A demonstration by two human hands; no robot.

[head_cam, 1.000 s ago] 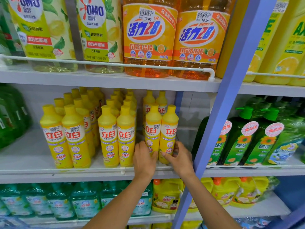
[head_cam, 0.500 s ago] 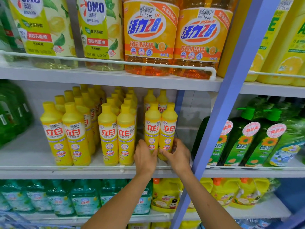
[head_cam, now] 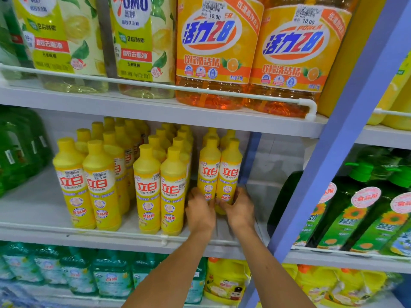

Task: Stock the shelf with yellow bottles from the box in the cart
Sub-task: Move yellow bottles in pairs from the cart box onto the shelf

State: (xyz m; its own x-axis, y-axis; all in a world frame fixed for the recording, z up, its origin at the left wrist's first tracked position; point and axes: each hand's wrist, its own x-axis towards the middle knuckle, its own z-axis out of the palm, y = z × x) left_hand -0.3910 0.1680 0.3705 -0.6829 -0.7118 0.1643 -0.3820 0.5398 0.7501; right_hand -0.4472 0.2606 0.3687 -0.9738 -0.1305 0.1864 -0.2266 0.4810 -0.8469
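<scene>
Sliding further back, two yellow bottles are being gripped low by the left hand and right hand, joining filled rows leftward of them, with shelf space remaining rightward.

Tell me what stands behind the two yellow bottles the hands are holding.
Behind the front pair, held by the left hand and right hand, two more yellow caps poke up. Their bodies are covered, as is anything farther back.
</scene>
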